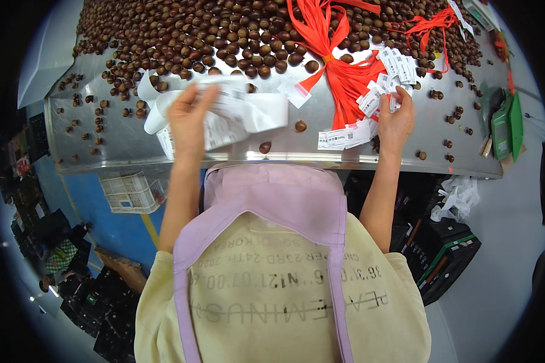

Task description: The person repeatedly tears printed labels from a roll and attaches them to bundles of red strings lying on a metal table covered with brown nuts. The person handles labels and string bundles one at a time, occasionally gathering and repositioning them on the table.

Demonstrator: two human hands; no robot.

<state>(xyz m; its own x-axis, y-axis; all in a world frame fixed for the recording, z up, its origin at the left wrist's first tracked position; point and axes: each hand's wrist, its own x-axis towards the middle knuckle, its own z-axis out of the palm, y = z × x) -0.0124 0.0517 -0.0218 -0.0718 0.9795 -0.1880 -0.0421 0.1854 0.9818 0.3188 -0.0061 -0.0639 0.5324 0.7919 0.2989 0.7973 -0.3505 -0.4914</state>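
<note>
My left hand (191,118) is closed on a loose white strip of printed labels (266,112), pinched between thumb and fingers above the metal table. The strip loops and folds around the hand and is partly blurred. To the right lies a bundle of red netting strips (356,78), gathered at one point, with white printed tags (344,135) at the ends. My right hand (398,118) has its thumb and fingers closed on one of these tags (395,104) at the bundle's right side. The fingers partly cover that tag.
A large heap of chestnuts (224,30) covers the far part of the metal table (224,158), with loose ones scattered nearer. More red netting (430,25) lies at the far right. A green scale-like device (502,130) stands at the right edge. A white crate (130,192) sits below left.
</note>
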